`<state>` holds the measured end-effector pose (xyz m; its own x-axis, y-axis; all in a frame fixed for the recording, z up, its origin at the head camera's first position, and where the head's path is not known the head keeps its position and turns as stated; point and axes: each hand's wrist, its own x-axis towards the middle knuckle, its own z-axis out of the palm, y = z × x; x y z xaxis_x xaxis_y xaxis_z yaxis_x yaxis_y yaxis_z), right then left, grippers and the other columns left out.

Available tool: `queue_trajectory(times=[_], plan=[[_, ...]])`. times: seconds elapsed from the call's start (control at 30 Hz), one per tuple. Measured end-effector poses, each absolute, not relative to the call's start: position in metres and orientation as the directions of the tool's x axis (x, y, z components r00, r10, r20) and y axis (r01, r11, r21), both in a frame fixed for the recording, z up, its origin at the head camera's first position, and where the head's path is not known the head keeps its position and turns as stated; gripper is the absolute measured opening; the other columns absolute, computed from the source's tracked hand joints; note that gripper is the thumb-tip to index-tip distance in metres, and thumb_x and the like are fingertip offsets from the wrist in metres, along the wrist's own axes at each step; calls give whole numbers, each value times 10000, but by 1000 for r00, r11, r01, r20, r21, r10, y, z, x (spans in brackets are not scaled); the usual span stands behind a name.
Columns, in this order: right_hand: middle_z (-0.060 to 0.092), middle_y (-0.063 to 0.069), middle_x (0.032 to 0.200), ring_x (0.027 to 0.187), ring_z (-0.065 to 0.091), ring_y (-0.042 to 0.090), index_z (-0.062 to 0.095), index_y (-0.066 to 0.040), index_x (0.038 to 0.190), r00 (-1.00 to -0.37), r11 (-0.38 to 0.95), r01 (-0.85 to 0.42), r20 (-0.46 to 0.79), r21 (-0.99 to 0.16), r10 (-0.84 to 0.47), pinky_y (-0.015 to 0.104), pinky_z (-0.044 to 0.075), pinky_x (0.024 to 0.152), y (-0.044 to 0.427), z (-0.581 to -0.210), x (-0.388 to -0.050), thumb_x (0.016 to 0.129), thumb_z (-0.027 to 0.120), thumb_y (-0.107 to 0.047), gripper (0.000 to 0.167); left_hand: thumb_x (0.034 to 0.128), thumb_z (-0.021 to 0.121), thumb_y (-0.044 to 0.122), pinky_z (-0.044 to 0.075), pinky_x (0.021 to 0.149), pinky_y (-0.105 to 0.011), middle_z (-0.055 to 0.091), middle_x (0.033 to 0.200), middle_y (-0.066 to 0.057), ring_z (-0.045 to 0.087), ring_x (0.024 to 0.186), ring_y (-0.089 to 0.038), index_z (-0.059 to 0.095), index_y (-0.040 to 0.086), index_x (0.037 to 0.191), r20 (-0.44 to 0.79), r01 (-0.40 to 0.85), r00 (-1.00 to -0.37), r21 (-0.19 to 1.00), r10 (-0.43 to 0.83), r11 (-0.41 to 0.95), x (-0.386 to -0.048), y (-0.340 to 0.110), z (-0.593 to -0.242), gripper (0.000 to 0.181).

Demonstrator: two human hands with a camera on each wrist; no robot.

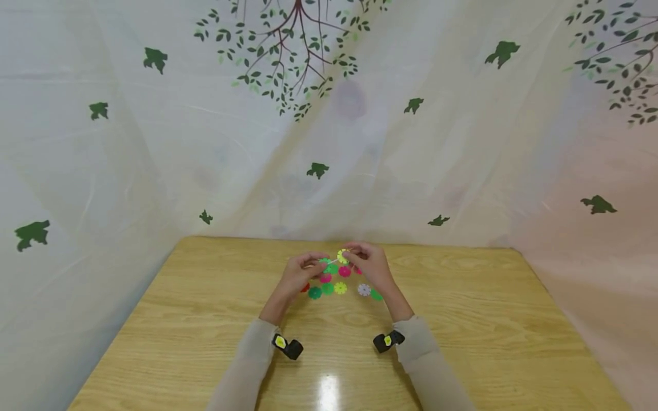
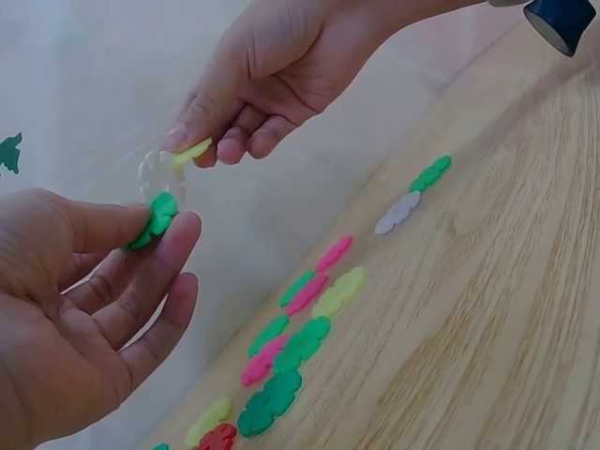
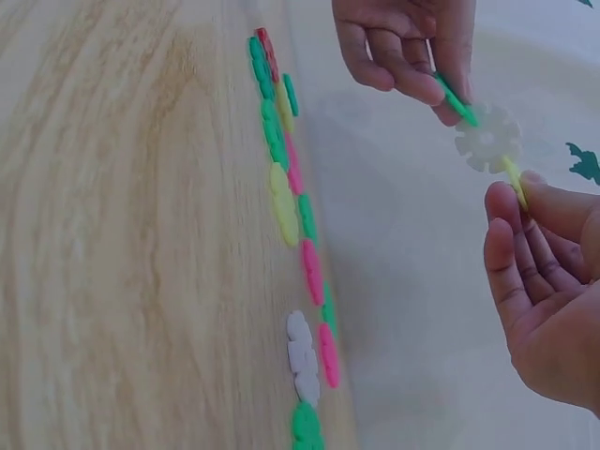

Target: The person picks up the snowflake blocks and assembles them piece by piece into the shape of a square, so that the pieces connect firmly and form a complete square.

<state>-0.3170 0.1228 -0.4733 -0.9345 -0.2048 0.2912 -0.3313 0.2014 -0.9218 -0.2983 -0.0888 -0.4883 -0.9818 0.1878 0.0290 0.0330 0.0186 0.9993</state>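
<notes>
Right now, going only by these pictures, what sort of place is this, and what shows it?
Probably an indoor craft or play spot, perhaps screened off: a wooden table in front of a pale cloth patterned with leafy branches and green bird shapes, with colourful flower-shaped pieces lying on the table.

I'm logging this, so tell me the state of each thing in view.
Left hand: pinching held green disc
Right hand: pinching held yellow disc
White disc: held up between those two, meeting both; how deeply, can't tell
Loose discs: lying on the table
Wrist cameras: worn
</notes>
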Motion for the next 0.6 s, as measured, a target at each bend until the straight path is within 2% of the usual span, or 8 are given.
queue_trajectory(times=[0.13, 0.23, 0.37, 0.4, 0.5, 0.6], plan=[[730, 211, 860, 681, 710, 325, 749, 21, 1063, -936, 169, -338, 312, -926, -166, 398, 599, 604, 121, -470, -314, 941, 731, -92, 167, 987, 639, 24, 578, 939, -499, 675, 949, -121, 716, 884, -230, 634, -105, 1261, 53, 54, -984, 999, 171, 4, -298, -87, -487, 304], [722, 245, 876, 708, 718, 370, 746, 46, 1039, -936, 140, -340, 320, -930, -151, 334, 607, 620, 119, -469, -312, 931, 738, -74, 161, 984, 640, 15, 581, 927, -506, 681, 948, -182, 731, 877, -283, 659, -87, 1234, 67, 68, -986, 998, 151, 1, -298, -86, -487, 271], [709, 290, 896, 661, 713, 215, 743, 66, 1031, -934, 124, -343, 325, -931, -146, 205, 563, 595, 118, -467, -312, 931, 739, -76, 173, 972, 656, 6, 590, 904, -506, 679, 979, -278, 732, 878, -344, 688, -70, 1198, 84, 86, -988, 996, 130, 9, -298, -85, -486, 241], [705, 308, 904, 650, 702, 161, 738, 81, 1034, -934, 124, -343, 324, -931, -151, 183, 547, 589, 118, -463, -309, 933, 733, -62, 175, 972, 653, 0, 586, 910, -519, 671, 995, -308, 736, 854, -315, 681, -83, 1201, 83, 85, -988, 996, 133, 10, -299, -85, -485, 246], [698, 338, 912, 631, 657, 38, 721, 124, 1041, -929, 135, -353, 330, -926, -165, 155, 512, 575, 116, -449, -300, 937, 713, -21, 178, 962, 664, -4, 601, 882, -488, 690, 937, -247, 735, 859, -352, 688, -85, 1184, 90, 92, -989, 996, 119, 13, -298, -84, -485, 237], [695, 351, 905, 626, 642, 30, 709, 155, 1032, -927, 136, -359, 336, -923, -167, 149, 500, 568, 115, -438, -291, 929, 702, 27, 164, 958, 662, -19, 606, 868, -481, 705, 888, -167, 735, 863, -372, 686, -97, 1175, 94, 96, -990, 995, 107, 22, -297, -83, -486, 232]])
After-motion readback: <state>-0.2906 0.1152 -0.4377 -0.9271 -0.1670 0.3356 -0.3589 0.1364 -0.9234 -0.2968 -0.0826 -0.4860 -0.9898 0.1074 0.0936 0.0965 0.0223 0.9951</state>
